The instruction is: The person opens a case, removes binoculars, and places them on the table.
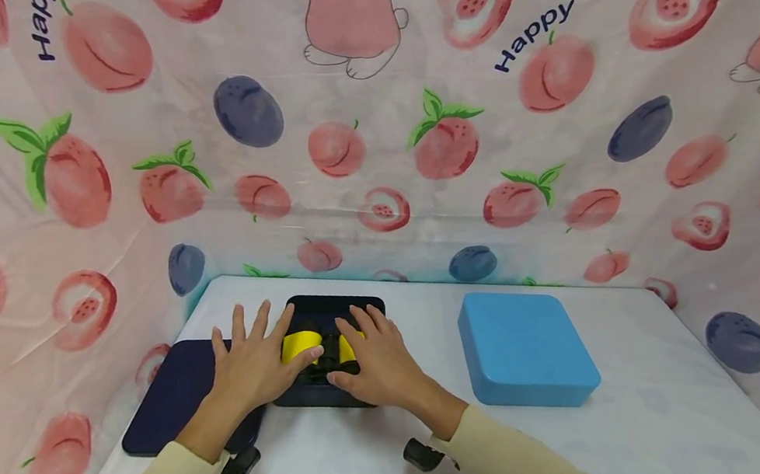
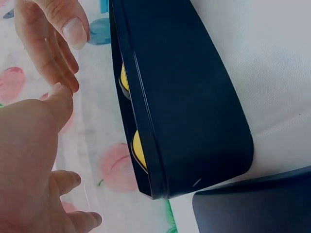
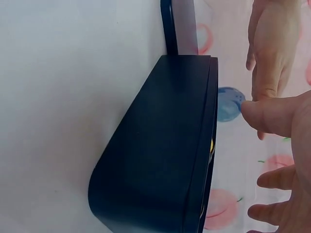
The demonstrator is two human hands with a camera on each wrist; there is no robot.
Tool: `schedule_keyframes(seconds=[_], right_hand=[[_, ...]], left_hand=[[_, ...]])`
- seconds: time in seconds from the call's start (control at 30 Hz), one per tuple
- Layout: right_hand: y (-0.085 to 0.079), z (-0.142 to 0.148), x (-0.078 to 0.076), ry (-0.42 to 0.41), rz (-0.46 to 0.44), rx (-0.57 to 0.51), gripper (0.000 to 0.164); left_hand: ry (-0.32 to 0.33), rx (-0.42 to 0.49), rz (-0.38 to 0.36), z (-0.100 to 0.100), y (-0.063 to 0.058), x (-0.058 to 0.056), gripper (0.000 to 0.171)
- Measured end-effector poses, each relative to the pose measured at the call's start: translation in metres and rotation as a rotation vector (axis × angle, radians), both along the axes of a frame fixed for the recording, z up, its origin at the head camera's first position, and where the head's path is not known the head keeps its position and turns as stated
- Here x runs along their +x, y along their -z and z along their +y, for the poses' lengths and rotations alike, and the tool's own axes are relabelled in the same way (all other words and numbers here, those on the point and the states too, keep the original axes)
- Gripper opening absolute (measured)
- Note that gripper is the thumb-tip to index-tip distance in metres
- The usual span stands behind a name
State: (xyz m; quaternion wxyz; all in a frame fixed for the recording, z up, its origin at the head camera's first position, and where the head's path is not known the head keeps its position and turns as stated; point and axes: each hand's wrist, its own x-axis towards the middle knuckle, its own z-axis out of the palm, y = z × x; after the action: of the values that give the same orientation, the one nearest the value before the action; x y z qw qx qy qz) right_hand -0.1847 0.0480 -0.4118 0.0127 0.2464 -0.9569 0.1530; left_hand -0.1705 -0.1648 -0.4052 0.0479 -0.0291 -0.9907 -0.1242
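A dark, open box [image 1: 321, 397] stands on the table with black-and-yellow binoculars [image 1: 299, 345] lying inside, partly covered by the hands. Over the box's left side is my left hand [image 1: 250, 367], its fingers spread and reaching toward the far rim. My right hand [image 1: 383, 359] hovers above the right side with fingers extended. Both wrist views show the hands above the rim, apart from the box wall [image 2: 184, 97], and nothing is gripped. Slivers of yellow show past the rim there.
A flat dark lid [image 1: 176, 393] lies left of the box, partly under the left forearm. To the right sits a light-blue closed box [image 1: 526, 345]. A fruit-printed curtain [image 1: 370, 152] hangs behind the white table [image 1: 336, 469] and along its sides.
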Motion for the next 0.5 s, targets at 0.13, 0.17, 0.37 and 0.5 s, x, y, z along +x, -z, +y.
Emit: schedule_keyframes(seconds=[0.13,0.17,0.37,0.5], right_hand=[[0.0,-0.001,-0.004,-0.001,-0.002,0.002,0.082],[0.0,-0.001,-0.005,-0.004,-0.002,0.005,0.082],[0.002,-0.005,-0.011,-0.02,-0.02,0.029,0.083],[0.004,-0.006,-0.016,-0.034,-0.042,0.037,0.083]], left_hand=[[0.005,0.012,-0.002,-0.001,0.002,-0.004,0.092],[0.006,0.016,-0.008,-0.001,0.003,-0.006,0.092],[0.014,0.061,-0.064,-0.005,0.008,-0.011,0.093],[0.025,0.097,-0.099,-0.009,0.012,-0.014,0.093]])
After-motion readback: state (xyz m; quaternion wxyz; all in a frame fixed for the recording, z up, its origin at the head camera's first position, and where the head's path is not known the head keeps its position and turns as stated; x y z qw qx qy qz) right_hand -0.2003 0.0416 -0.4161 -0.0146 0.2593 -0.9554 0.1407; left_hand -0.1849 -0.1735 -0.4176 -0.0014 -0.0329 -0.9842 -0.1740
